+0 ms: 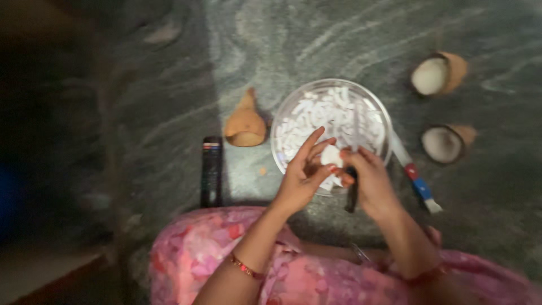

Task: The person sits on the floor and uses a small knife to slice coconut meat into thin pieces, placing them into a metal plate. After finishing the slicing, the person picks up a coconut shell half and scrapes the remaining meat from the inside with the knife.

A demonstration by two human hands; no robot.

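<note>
My left hand pinches a small white piece of coconut over the near rim of a round steel bowl. My right hand grips a knife with a black handle, its blade pointing up over the bowl beside the white piece. The bowl holds several white coconut pieces. Both hands meet at the bowl's front edge, above my pink-clad lap.
Grey marbled stone floor. An empty brown coconut shell lies left of the bowl, a black remote control beside it. Two coconut halves with white flesh sit at right. A red, white and blue-handled tool lies right of the bowl.
</note>
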